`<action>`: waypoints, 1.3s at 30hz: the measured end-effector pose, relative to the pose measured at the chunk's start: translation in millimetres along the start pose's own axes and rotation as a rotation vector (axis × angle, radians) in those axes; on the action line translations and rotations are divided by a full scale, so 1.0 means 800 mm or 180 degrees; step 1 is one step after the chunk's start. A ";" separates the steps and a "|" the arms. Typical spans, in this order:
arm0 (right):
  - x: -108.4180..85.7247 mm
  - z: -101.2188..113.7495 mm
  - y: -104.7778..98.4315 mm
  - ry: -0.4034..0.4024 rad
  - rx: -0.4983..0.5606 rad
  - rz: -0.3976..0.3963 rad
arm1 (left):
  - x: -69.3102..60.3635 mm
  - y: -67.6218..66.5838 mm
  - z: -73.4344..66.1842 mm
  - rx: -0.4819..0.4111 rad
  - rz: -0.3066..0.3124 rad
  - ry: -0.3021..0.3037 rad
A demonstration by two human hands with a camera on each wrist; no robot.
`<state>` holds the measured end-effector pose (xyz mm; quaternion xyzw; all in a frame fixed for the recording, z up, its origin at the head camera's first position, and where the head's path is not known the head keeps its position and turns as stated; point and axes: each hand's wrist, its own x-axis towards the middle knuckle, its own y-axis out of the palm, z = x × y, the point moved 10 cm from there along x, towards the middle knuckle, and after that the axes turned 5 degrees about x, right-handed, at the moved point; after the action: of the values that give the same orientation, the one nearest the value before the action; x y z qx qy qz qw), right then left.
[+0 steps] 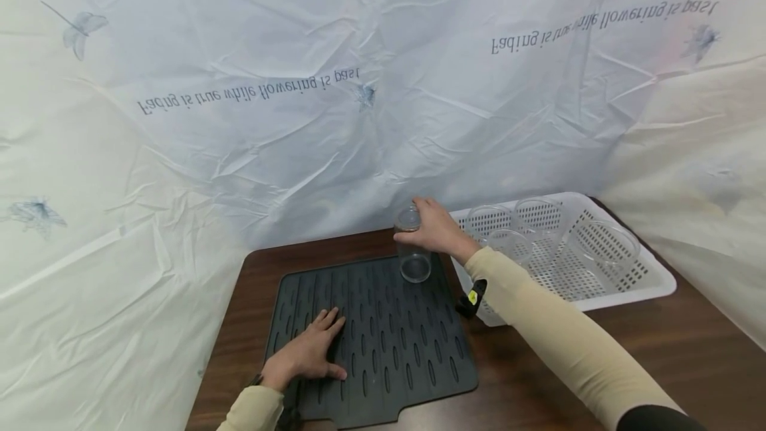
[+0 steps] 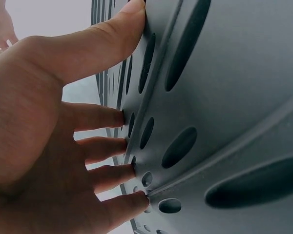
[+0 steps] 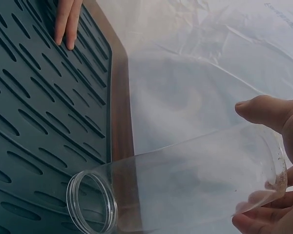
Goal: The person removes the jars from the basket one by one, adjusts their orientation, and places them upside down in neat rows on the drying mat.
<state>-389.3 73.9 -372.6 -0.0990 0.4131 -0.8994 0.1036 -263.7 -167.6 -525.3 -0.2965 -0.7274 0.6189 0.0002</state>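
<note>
A clear jar (image 1: 415, 255) is upside down at the far right corner of the dark ribbed mat (image 1: 383, 324). My right hand (image 1: 439, 228) grips its upper, closed end. In the right wrist view the fingers of my right hand (image 3: 278, 195) curve round the base of the jar (image 3: 185, 180), whose threaded mouth faces the mat (image 3: 39, 122); whether it touches is unclear. My left hand (image 1: 308, 351) rests on the mat's left part, fingers spread. The left wrist view shows the fingertips of my left hand (image 2: 73, 122) touching the slotted surface of the mat (image 2: 234, 73).
To the right of the mat stands a white perforated basket (image 1: 634, 296) holding several clear jars (image 1: 604, 248). A brown wooden table (image 1: 509, 368) lies under both. Behind the table hangs a pale printed sheet (image 1: 335, 151).
</note>
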 end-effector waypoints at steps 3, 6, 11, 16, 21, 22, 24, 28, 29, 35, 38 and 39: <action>0.000 0.001 0.000 0.0004 -0.0003 0.0017 | 0.000 0.001 0.001 -0.0028 0.0006 0.0002; 0.000 0.002 0.000 0.0010 -0.0024 0.0033 | 0.001 0.001 0.002 -0.0025 -0.0001 0.0010; 0.000 0.003 -0.004 0.0031 -0.0037 0.0010 | 0.001 0.002 0.002 -0.0012 0.0000 0.0017; -0.003 0.007 -0.011 0.0005 -0.0040 -0.0065 | 0.000 -0.001 -0.001 -0.0017 -0.0010 0.0012; -0.011 0.018 -0.022 -0.0020 -0.0003 -0.0154 | 0.000 -0.001 -0.001 -0.0040 -0.0003 0.0002; -0.013 0.021 -0.025 -0.0036 0.0008 -0.0174 | -0.001 -0.001 -0.001 -0.0041 -0.0004 0.0002; -0.018 0.027 -0.032 -0.0068 0.0017 -0.0223 | 0.000 -0.001 -0.001 -0.0041 -0.0008 0.0028; -0.031 0.041 -0.046 -0.0156 0.0082 -0.0321 | -0.001 -0.001 -0.003 -0.0042 -0.0022 0.0086; -0.035 0.045 -0.050 -0.0186 0.0099 -0.0348 | -0.001 -0.001 -0.003 -0.0044 -0.0022 0.0099; -0.059 0.062 -0.071 -0.0389 0.0233 -0.0489 | -0.003 -0.001 -0.005 -0.0064 -0.0003 0.0096; -0.067 0.061 -0.080 -0.0421 0.0269 -0.0521 | -0.003 -0.001 -0.005 -0.0061 0.0006 0.0085; -0.069 0.060 -0.083 -0.0416 0.0262 -0.0533 | -0.003 -0.001 -0.005 -0.0057 0.0004 0.0083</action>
<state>-330.4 96.0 -296.4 -0.1873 0.3584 -0.9127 0.0587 -260.4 -164.9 -522.8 -0.3050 -0.7327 0.6084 0.0067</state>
